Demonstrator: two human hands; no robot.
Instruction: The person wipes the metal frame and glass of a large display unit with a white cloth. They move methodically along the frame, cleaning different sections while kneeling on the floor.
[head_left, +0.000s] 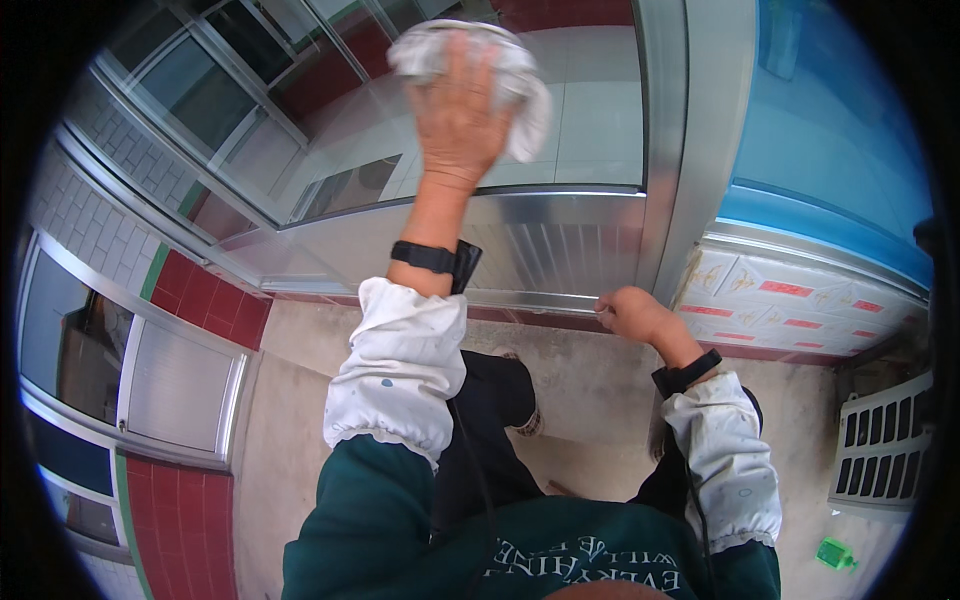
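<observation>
My left hand (459, 112) presses a crumpled white cloth (525, 97) against the glass pane (600, 112) of an aluminium-framed door or partition. The fingers are spread over the cloth, and the hand is slightly blurred. Lower down and to the right, my right hand (634, 313) has its fingers curled, with nothing visible in it. It is close to the bottom rail (540, 300) of the metal frame; whether it touches the rail cannot be told. White sleeve covers and black wrist straps are on both arms.
Blue-filmed glass (825, 150) stands at the right above patterned wall tiles (772, 281). A slotted light-coloured plastic or metal grille (881, 442) and a green object (835, 553) are at the lower right. Another framed door (180, 390) and red tiles (180, 517) line the left.
</observation>
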